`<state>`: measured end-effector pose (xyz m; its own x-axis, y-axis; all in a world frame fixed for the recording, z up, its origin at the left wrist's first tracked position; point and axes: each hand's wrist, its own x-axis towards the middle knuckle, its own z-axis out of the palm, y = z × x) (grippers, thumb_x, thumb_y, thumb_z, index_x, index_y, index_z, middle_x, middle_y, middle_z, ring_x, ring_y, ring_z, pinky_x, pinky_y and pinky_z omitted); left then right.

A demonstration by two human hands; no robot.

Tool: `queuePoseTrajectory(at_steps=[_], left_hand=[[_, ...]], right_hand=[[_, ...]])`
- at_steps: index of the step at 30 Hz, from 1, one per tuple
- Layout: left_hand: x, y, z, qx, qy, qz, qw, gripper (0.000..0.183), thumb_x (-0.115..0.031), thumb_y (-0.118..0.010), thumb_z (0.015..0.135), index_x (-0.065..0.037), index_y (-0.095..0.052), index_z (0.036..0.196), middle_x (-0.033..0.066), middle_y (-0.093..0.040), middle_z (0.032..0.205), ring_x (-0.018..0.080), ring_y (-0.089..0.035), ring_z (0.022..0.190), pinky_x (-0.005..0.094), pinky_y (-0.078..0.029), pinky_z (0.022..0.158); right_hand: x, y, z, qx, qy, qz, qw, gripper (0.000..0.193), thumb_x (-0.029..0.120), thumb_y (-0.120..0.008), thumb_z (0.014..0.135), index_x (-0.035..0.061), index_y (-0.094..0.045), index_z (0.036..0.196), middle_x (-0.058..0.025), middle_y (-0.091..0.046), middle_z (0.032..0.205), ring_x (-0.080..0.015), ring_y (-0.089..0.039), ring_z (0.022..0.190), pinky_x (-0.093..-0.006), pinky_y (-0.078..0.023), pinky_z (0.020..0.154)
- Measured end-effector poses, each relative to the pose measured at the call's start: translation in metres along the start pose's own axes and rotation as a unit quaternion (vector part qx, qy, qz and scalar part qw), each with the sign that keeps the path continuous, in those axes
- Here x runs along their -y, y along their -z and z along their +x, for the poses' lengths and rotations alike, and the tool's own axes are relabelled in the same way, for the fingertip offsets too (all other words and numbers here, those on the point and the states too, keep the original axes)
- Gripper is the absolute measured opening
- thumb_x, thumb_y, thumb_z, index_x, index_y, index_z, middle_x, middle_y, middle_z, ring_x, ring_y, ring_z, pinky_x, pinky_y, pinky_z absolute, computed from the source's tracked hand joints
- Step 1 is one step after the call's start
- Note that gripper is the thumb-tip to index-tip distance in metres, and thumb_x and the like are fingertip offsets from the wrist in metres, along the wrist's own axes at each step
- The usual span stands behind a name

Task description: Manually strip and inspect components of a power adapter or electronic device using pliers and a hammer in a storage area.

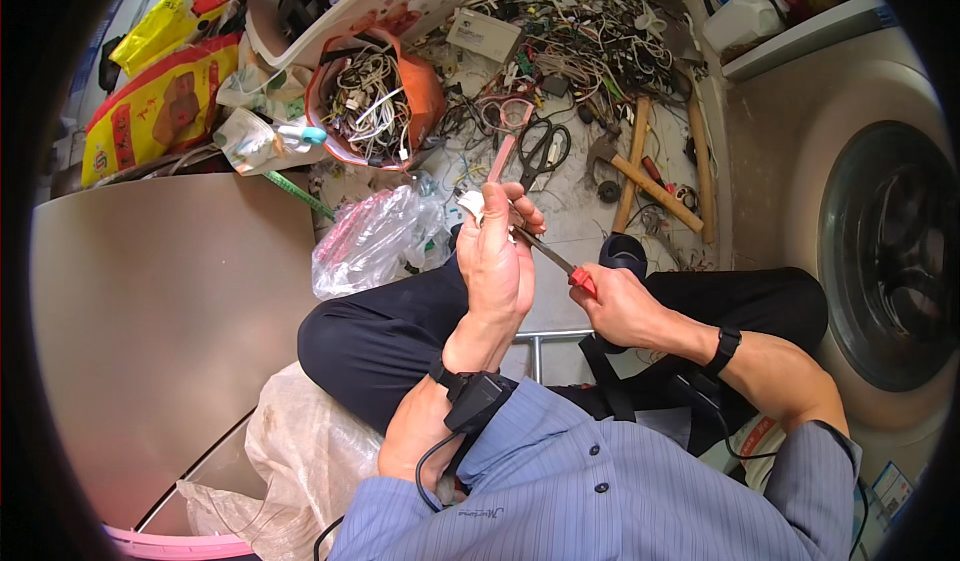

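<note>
My left hand [497, 266] is raised in front of me, fingers curled round a small white plastic piece [471, 203]; its exact kind is hidden by the fingers. In my right hand [628, 308] is a screwdriver [548, 251] with a red handle and a long dark shaft. Its shaft points up and left, and its tip reaches the piece behind my left fingers. Just beyond my hands, pink-handled scissors [503, 151] and black scissors [545, 153] lie on the floor.
Tangled cables and electronic scrap [600, 46] cover the far floor. An orange bag of cables [415, 96] stands left of them, near a clear plastic bag [380, 236]. Wooden-handled hammers [655, 191] lie at the right, by a washing machine [785, 161].
</note>
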<state>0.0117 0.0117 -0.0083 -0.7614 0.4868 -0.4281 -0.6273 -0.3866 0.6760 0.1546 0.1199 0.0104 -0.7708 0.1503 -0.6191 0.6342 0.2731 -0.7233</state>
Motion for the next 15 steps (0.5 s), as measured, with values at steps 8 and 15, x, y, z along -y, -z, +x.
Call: queuePoseTrajectory(at_steps=[8,15], left_hand=[[-0.004,0.000,0.001,-0.016,0.003,-0.029,0.999,0.036,-0.040,-0.062,0.104,-0.004,-0.061,0.105,0.0036,-0.063,0.083,0.0163,-0.060,0.074,0.0334,-0.050,0.070],[-0.008,-0.001,0.005,-0.040,0.015,-0.043,0.998,0.034,-0.037,-0.060,0.106,-0.004,-0.060,0.103,0.0043,-0.061,0.080,0.0181,-0.059,0.071,0.0348,-0.050,0.067]], right_hand=[[-0.025,-0.004,0.013,-0.092,0.102,-0.106,0.985,0.014,0.008,-0.059,0.096,-0.0039,-0.054,0.090,-0.0290,-0.064,0.081,-0.0499,-0.063,0.080,-0.0527,-0.049,0.067],[-0.035,0.000,0.025,-0.152,0.189,-0.200,0.949,0.010,0.005,-0.060,0.089,-0.0006,-0.054,0.094,-0.0255,-0.065,0.084,-0.0470,-0.065,0.078,-0.0546,-0.053,0.069]])
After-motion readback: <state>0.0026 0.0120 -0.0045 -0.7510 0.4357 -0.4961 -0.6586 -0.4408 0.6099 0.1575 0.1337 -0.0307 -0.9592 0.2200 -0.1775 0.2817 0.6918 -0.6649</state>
